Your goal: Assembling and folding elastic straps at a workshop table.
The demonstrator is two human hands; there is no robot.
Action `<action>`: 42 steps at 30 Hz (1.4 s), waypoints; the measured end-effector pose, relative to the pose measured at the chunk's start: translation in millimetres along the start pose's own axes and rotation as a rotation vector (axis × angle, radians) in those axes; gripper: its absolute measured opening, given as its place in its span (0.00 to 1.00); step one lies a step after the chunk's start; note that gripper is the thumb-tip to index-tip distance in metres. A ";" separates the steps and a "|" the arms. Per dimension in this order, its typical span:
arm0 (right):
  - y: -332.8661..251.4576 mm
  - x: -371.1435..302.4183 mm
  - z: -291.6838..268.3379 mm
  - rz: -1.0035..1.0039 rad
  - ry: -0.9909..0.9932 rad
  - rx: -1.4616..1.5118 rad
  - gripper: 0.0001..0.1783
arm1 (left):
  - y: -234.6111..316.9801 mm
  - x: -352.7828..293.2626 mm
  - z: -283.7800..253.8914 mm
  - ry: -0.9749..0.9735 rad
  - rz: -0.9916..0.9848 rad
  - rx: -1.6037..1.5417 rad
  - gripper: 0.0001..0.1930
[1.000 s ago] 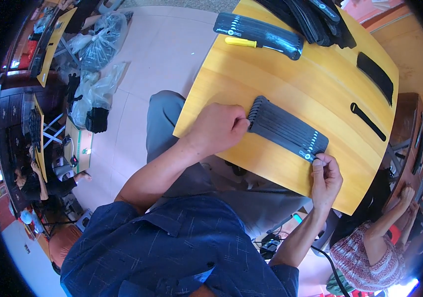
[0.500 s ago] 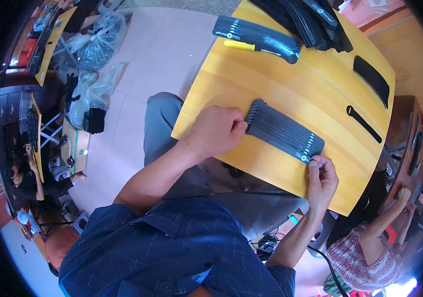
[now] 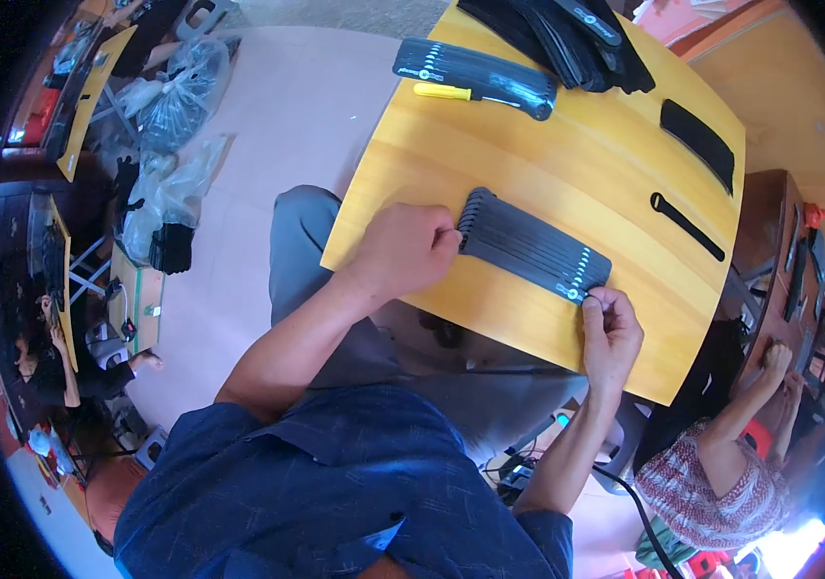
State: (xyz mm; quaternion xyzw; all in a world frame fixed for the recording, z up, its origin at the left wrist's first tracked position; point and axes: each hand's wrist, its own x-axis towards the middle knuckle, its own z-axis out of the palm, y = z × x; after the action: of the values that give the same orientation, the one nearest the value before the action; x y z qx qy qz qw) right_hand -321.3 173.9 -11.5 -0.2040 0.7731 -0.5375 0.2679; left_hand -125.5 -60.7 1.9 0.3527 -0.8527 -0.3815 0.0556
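Note:
A row of black hook-and-loop cable straps (image 3: 533, 243) lies side by side, overlapping, on the yellow wooden board in front of me. Their slotted ends are at the left, and small white marks run across the right ends. My left hand (image 3: 401, 249) is closed at the left end of the row, its thumb and forefinger on the nearest strap's end. At the near right corner, my right hand (image 3: 613, 338) pinches the other end of that strap between thumb and fingers. One single black strap (image 3: 687, 227) with a slotted end lies apart on the right.
Toward the back of the board (image 3: 586, 164) is another strap bundle (image 3: 489, 79) beside a yellow-handled screwdriver (image 3: 443, 92). A black strap pile (image 3: 567, 43) sits at the far edge, a black strip (image 3: 698, 145) at right. Plastic bags (image 3: 183, 95) stand on the floor; co-workers sit both sides.
The whole view has shifted slightly, so the board and things on it appear farther left. Both hands keep their places at the two ends of the strap row.

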 end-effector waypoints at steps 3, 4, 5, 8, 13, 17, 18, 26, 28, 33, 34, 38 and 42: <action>4.3 2.4 0.9 -0.051 0.038 -0.052 0.01 | 0.1 -0.2 0.7 0.014 -0.003 -0.027 0.10; 5.7 2.9 0.0 -0.054 0.039 -0.053 0.01 | 0.5 -0.1 0.4 0.018 0.009 -0.017 0.11; 6.8 3.7 -0.7 -0.046 0.040 -0.068 0.01 | 0.9 0.1 -0.1 0.024 0.020 -0.006 0.11; 7.3 4.2 0.4 -0.056 0.048 -0.089 0.01 | -1.4 0.6 1.8 0.030 0.023 -0.004 0.11; -0.2 4.4 3.3 -0.079 0.069 -0.175 0.01 | -2.3 1.3 2.4 0.031 0.033 0.044 0.12; 7.0 7.0 3.5 -0.082 0.050 -0.148 0.01 | -2.4 1.5 2.4 0.034 0.042 0.049 0.11; 7.8 7.4 3.8 -0.096 0.062 -0.151 0.01 | -3.3 1.4 3.1 0.040 0.046 0.051 0.11; 3.2 7.3 5.4 -0.129 0.122 -0.324 0.03 | -1.7 1.0 5.7 0.036 0.017 0.013 0.11; 8.5 7.7 3.9 -0.125 0.128 -0.291 0.04 | -0.6 0.9 6.0 0.048 0.021 0.026 0.11; 3.4 7.9 6.9 -0.131 0.139 -0.350 0.05 | -5.5 2.4 7.1 0.058 0.030 0.036 0.11; 1.5 7.9 7.7 -0.127 0.143 -0.367 0.05 | -6.3 3.1 7.6 0.055 0.026 0.050 0.11; 6.8 10.5 5.8 -0.123 0.161 -0.398 0.05 | -8.4 4.5 10.2 0.072 0.047 0.070 0.10; 10.3 12.2 5.7 -0.158 0.167 -0.390 0.05 | -9.2 5.1 12.0 0.087 0.076 0.096 0.10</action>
State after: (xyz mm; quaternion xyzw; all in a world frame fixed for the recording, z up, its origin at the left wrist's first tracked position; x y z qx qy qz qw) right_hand -327.4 166.0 -25.2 -0.2666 0.8636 -0.4121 0.1156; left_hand -128.5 -60.9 -13.7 0.3387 -0.8795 -0.3219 0.0901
